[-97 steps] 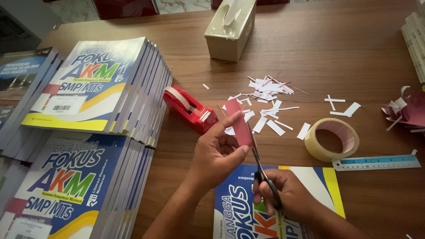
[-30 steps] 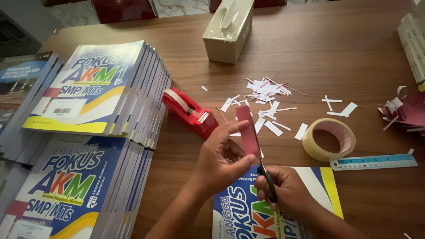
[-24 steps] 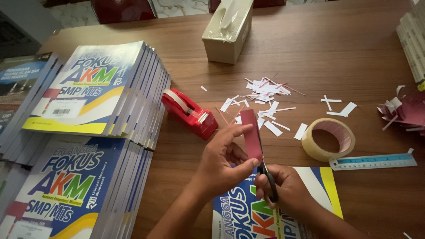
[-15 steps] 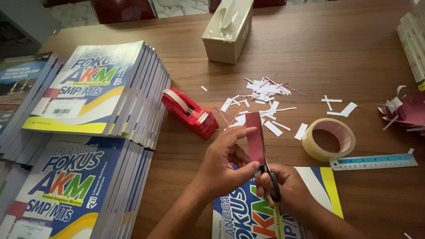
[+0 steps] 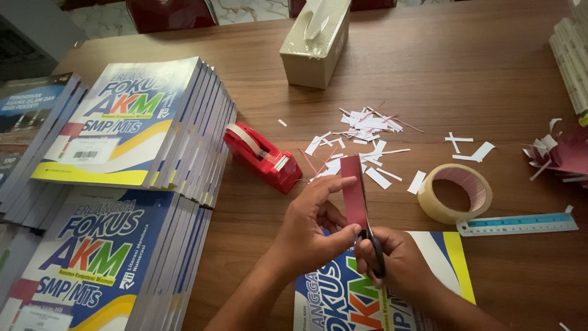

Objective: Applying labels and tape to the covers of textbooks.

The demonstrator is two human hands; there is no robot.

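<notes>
Standing roughly upright, dark-red paper strip (image 5: pixel 354 191)

The scissors (image 5: pixel 372 245) are mostly hidden inside the right hand (image 5: pixel 398 263); only dark handle loops show, and the blades cannot be made out behind the red paper strip (image 5: pixel 354 191). The left hand (image 5: pixel 309 230) covers the strip's lower end. Both forearms run off the bottom edge. The book (image 5: pixel 441 257) under the hands is largely covered and cut off below. The tissue box (image 5: pixel 315 43) loses its top at the upper edge. At the right edge, the red paper pile (image 5: pixel 566 153) and a stack of books (image 5: pixel 572 52) are cropped.
</notes>
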